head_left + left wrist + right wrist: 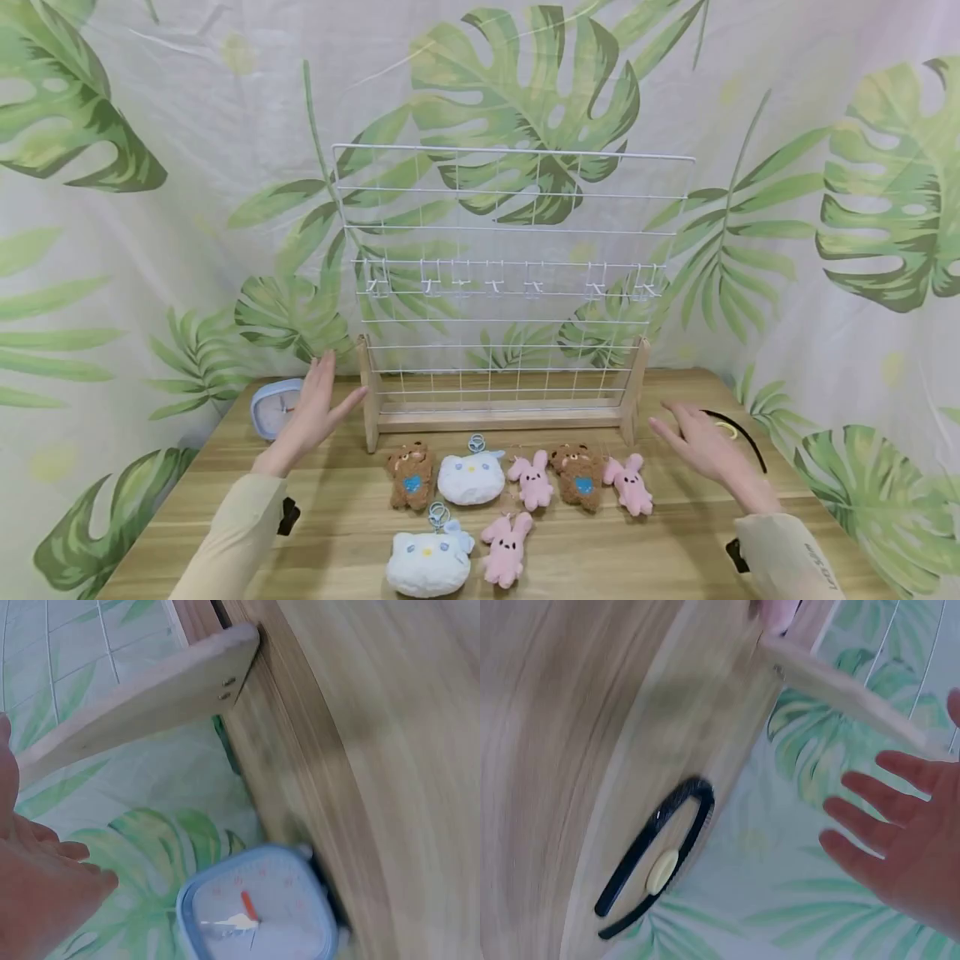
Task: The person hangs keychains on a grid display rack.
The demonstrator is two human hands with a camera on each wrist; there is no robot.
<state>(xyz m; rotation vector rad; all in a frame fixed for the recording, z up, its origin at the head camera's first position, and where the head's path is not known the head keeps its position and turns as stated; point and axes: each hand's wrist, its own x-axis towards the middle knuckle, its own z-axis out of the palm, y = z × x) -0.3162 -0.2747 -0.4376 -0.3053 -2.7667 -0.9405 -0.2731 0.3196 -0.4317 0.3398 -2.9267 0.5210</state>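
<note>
My left hand [317,408] is raised with fingers extended and holds nothing, between a blue alarm clock [276,407] and the left wooden foot of a white wire grid rack [510,321]. To the right of the rack, my right hand [693,437] hovers with spread fingers, also holding nothing. Beside it lies a black headband [697,806] with a pale yellow piece. In front of the rack lie plush keychains: brown bears [412,477], white plush heads [471,480] with blue rings, and pink bunnies [534,482].
Several clear hooks [532,283] hang in a row across the rack's middle. The rack stands on a wooden base [502,414] toward the back of the wooden table [622,558]. Behind it hangs a leaf-patterned curtain [247,108].
</note>
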